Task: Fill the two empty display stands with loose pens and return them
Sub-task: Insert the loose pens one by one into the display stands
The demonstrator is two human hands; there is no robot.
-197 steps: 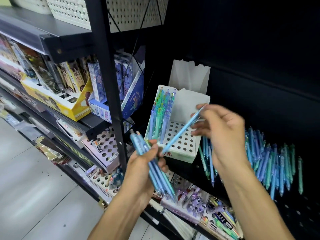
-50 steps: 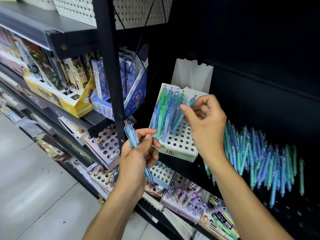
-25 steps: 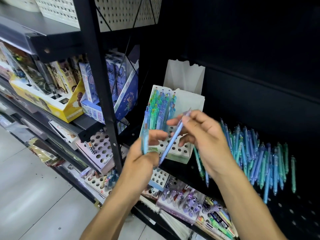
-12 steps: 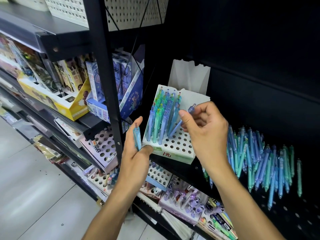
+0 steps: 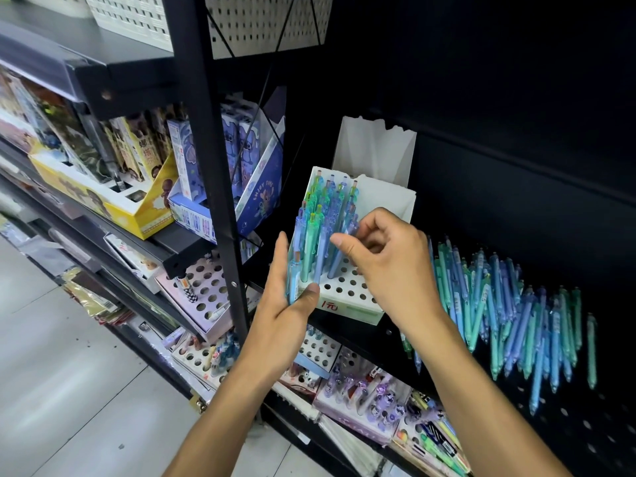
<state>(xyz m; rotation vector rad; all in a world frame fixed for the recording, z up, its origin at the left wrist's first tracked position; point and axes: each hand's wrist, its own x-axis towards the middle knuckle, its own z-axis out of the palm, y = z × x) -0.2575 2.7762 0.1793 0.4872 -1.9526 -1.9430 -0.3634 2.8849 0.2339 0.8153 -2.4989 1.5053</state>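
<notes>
Right now my right hand (image 5: pixel 382 259) pinches one bluish pen (image 5: pixel 340 258) between thumb and fingertips, its long axis tilted, tip down toward the holes of the white display stand (image 5: pixel 347 297) and cap end up toward the back of the shelf. My left hand (image 5: pixel 285 297) is at the stand's front left corner, thumb pressing one last teal pen (image 5: pixel 293 280) against my straight fingers (it stands nearly upright, just beside the stand's wall). The right hand is the nearer one to the open holes, which lie just below and in front of it, so I judge the coming move is a short push down along the pen's own axis.

The stand's left rows are full of blue and green pens; the holes on its right and front are empty. A second white stand (image 5: pixel 375 149) sits behind it, and I cannot see anything in it. The pile of loose pens (image 5: pixel 509 301) lies flat on the black shelf (image 5: pixel 585 418) to my right, well apart from the stand
</notes>
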